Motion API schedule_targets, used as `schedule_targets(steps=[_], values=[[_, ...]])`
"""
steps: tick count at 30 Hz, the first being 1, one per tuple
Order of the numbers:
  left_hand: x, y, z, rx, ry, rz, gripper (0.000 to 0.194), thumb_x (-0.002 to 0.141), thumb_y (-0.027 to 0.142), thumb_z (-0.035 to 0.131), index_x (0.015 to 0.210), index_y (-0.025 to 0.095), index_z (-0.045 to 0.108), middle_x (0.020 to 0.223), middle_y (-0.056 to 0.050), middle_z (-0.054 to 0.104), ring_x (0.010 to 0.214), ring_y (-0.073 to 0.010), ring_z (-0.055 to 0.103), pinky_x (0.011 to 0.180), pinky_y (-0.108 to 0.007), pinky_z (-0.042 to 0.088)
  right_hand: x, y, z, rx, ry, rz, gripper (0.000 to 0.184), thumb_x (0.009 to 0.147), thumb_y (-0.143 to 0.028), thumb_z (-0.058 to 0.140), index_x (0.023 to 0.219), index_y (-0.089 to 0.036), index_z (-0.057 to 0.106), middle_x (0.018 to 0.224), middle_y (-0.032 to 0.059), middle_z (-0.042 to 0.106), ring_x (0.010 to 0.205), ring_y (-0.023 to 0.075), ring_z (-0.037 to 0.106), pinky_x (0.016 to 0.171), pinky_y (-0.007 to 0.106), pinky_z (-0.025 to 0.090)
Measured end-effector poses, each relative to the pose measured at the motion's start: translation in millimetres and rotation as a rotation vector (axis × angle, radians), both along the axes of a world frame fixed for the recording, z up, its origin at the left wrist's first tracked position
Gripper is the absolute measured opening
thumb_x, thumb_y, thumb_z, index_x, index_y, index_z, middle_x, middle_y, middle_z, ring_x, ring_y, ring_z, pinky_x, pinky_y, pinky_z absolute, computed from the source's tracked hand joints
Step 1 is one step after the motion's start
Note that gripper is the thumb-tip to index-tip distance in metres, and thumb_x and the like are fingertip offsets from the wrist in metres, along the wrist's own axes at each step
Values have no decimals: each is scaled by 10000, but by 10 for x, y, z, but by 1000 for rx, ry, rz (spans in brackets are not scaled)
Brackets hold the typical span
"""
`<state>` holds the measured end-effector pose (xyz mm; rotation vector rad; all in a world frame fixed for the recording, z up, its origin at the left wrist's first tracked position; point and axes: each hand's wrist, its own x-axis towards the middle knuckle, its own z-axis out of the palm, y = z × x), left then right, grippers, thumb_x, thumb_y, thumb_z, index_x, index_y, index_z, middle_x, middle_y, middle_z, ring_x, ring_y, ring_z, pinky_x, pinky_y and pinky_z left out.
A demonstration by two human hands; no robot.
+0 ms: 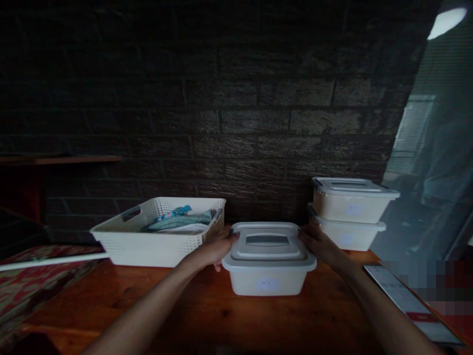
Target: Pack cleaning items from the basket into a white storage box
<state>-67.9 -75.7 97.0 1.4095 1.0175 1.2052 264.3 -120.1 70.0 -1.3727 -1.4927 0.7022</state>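
A white lidded storage box [268,281] with a grey inset handle on its lid [273,252] and a small label in front sits before me on the wooden table. Gripping its left side near the dark latch is my left hand [219,246], thumb at the lid's edge. My right hand [318,242] holds the opposite side, most of its fingers hidden behind the rim. The lid lies on the box; whether the latches are fastened I cannot tell.
Left of the box stands a white perforated basket [144,250] with folded cloths [181,222] inside. Two similar boxes [351,207] are stacked at the back right. A flat white panel [402,296] lies along the table's right edge. A dark brick wall [240,118] rises behind.
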Motion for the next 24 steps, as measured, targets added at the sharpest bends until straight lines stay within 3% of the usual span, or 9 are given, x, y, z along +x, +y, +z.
schedule_targets(steps=[3,7,11,17,20,24], values=[[-91,-136,8,-103,268,-93,459,698,482,785,1034,173,733,551,-63,656,283,-191,506,264,-227,254,-87,-247,76,-105,-58,25,343,915,-499,544,1056,-195,619,587,-16,643,394,149,556,325,226,406],[-147,-312,-29,-83,392,-86,606,756,599,690,1204,192,659,768,-121,719,344,-232,570,249,-273,300,-192,-570,169,-221,-196,-38,452,965,-593,422,1152,-203,554,485,-36,580,316,161,528,256,215,364],[-94,-440,-57,-164,305,-106,541,819,630,617,1106,174,673,608,-87,673,338,-224,556,272,-274,349,-217,-667,182,-267,-157,-72,472,955,-625,419,1185,-225,519,493,-45,583,311,171,541,249,223,369],[-78,-447,-157,-250,211,-133,458,818,653,605,834,201,680,433,-37,586,295,-211,507,294,-258,286,-149,-597,62,-298,-47,-50,465,930,-659,454,1138,-256,556,505,-55,590,328,149,517,293,219,340],[-92,-403,-205,-260,170,-140,424,798,630,637,838,213,695,444,-28,593,309,-215,505,319,-274,287,-128,-603,23,-301,11,-39,468,917,-655,477,1148,-267,599,485,-46,581,328,155,499,321,243,350],[-95,-329,-222,-232,44,-120,281,749,479,727,892,237,719,480,6,598,440,-223,570,440,-303,409,-107,-602,-40,-299,92,-77,501,903,-626,484,1212,-267,649,453,-28,571,343,181,516,375,286,405]])
